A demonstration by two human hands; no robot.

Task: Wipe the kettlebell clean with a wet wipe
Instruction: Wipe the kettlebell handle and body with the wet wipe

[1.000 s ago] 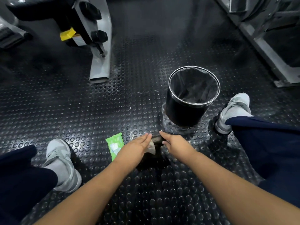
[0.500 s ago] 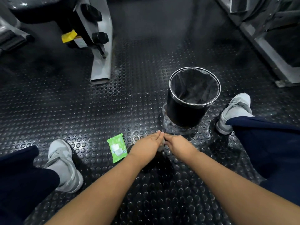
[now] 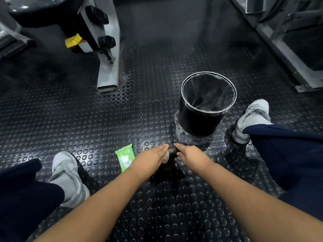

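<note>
A dark kettlebell (image 3: 167, 169) stands on the studded rubber floor between my feet, mostly hidden under my hands. Its handle (image 3: 173, 149) shows between them. My left hand (image 3: 151, 158) lies over the left side of the kettlebell and holds a pale wet wipe (image 3: 166, 157) against it; only an edge of the wipe shows below the fingers. My right hand (image 3: 189, 155) grips the right end of the handle.
A green wet-wipe pack (image 3: 125, 157) lies on the floor left of the kettlebell. A black bin (image 3: 201, 119) with a liner stands just beyond it. Grey machine frames (image 3: 108, 63) stand at the back left and back right. My grey shoes (image 3: 67, 175) flank the spot.
My left hand slid right along the handle until it met my right hand, then drew back a little left. The wipe shows again under its fingers.
</note>
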